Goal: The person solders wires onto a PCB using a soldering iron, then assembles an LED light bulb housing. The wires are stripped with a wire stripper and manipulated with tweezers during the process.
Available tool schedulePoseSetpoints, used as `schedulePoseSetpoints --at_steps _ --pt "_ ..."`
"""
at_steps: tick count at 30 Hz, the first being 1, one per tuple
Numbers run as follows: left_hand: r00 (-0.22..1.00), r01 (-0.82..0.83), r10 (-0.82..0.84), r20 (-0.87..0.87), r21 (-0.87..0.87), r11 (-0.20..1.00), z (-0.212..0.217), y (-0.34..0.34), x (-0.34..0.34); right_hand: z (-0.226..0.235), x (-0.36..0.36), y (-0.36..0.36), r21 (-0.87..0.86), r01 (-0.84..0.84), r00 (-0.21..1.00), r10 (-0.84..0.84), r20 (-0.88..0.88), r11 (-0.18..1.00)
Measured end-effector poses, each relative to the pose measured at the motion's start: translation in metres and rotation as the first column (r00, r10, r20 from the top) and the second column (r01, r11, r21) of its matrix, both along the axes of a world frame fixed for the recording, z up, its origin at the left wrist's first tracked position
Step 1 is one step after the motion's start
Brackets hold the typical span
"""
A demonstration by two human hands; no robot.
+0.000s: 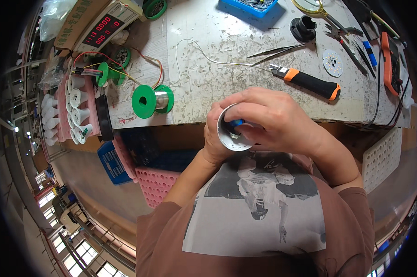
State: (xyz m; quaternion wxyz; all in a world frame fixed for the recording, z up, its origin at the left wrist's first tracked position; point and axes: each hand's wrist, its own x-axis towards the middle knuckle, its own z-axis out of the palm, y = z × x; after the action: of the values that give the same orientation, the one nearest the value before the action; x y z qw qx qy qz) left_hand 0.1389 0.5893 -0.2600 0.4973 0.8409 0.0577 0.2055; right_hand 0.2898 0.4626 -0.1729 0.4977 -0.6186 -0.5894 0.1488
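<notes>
left hand (214, 138) curled, gripping | right hand (273, 117) fingers (245, 124) pinched

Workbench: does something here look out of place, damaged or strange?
The bench top is scratched and worn all over. A loose white wire curls across it, and a green solder spool lies at its front edge. Nothing looks spilled or broken.

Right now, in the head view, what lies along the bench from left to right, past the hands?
Pink tray of white bulb housings → green solder spool → tweezers → orange-and-black utility knife → round white LED board → orange multimeter.
</notes>
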Motion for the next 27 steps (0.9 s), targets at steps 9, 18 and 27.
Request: schedulePoseSetpoints --at_steps 9,18,27 --pt "0.953 0.141 -0.293 -0.073 -0.751 0.645 0.05 0.018 -0.004 0.005 0.02 0.013 0.009 -0.058 0.997 0.058 0.059 0.998" --pt "0.997 0.07 -0.073 0.03 -0.754 0.653 0.032 -0.002 0.018 -0.006 0.04 0.031 0.062 -0.009 1.0 0.009 -0.006 0.998" --pt "0.924 0.001 0.06 0.377 -0.159 0.987 0.01 0.013 0.031 0.008 0.029 -0.001 -0.063 0.176 0.967 -0.184 -0.175 0.982"
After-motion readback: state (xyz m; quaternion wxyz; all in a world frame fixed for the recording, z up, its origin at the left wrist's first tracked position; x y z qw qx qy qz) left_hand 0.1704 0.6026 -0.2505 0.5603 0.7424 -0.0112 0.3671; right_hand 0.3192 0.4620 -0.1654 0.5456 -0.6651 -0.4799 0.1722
